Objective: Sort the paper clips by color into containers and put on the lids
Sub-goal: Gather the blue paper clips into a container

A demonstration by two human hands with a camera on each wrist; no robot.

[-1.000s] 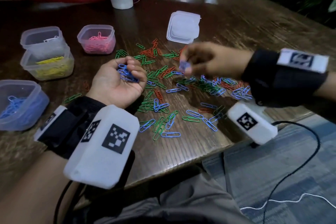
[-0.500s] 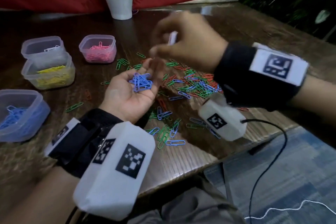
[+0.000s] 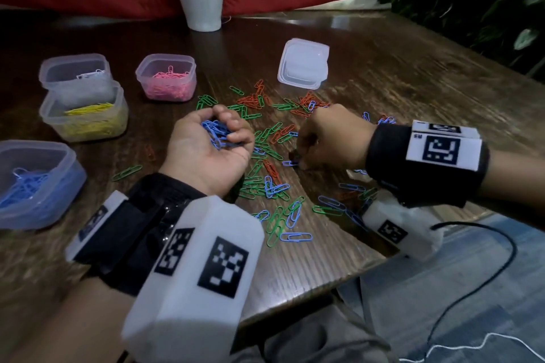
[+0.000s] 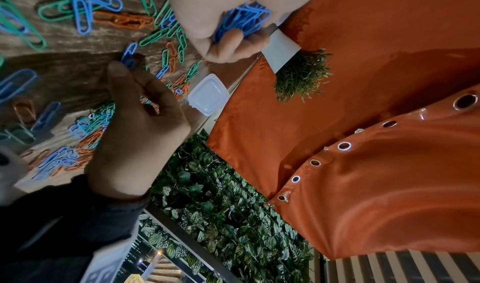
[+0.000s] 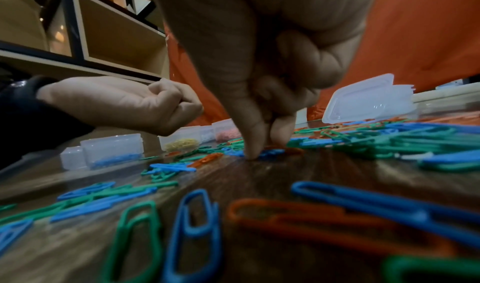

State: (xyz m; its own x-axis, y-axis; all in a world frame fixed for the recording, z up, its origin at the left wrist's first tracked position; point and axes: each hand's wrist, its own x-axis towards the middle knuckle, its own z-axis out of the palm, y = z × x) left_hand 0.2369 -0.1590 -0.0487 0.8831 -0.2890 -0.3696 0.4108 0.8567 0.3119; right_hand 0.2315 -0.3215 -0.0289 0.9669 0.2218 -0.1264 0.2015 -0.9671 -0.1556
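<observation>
My left hand [image 3: 227, 134] lies palm up over the table with its fingers curled round a bunch of blue paper clips [image 3: 215, 131]; the same bunch of blue clips [image 4: 244, 18] shows in the left wrist view. My right hand [image 3: 300, 160] is down on the table beside it, thumb and forefinger pinching one blue clip [image 3: 290, 163] that lies on the wood. The right wrist view shows these fingertips [image 5: 253, 152] pressed on that clip. Green, orange and blue clips [image 3: 265, 138] are scattered around both hands. An open blue-clip container [image 3: 73, 186] stands at the left.
A yellow-clip container [image 3: 85, 127] carries a container of white clips [image 3: 76, 76] on top; a pink-clip container [image 3: 166, 79] stands behind. A stack of clear lids [image 3: 303, 63] lies at the back right. A white plant pot [image 3: 202, 6] stands far back. The table edge [image 3: 324, 283] is near.
My right hand has come down from above the left palm to the table at the right and taken a blue clip. The left fingers have curled over their clips.
</observation>
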